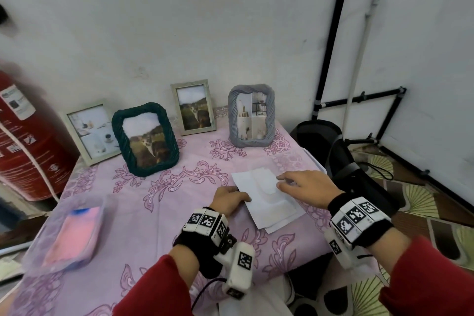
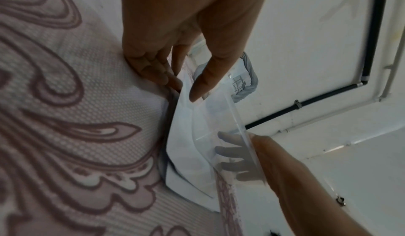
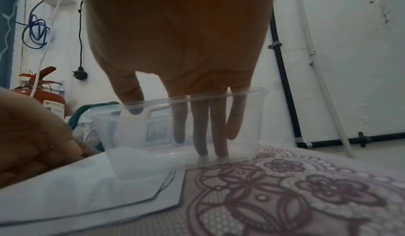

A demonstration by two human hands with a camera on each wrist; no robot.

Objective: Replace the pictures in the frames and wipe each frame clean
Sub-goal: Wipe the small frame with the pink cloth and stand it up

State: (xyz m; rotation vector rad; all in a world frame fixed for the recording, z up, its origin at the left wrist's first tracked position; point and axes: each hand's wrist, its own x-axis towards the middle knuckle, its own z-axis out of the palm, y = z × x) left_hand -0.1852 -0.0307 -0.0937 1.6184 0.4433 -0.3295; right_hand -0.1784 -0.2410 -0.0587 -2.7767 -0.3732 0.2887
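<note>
A stack of white pictures [image 1: 266, 200] lies face down on the pink flowered tablecloth [image 1: 179, 213]. My left hand [image 1: 230, 199] pinches the stack's left edge between thumb and fingers [image 2: 157, 73]. My right hand [image 1: 302, 185] reaches into a clear plastic box [image 3: 252, 127] at the stack's far right corner, its fingers [image 3: 201, 135] straight and holding nothing. Along the wall stand a white frame [image 1: 89, 131], a dark green rope frame [image 1: 145, 138], a pale frame [image 1: 193, 108] and a grey rope frame [image 1: 251, 115], each with a picture in it.
A clear tub with a pink cloth [image 1: 74, 236] sits at the table's left front. A red fire extinguisher [image 1: 28, 136] stands left of the table. A black chair [image 1: 346, 161] is close to the right edge.
</note>
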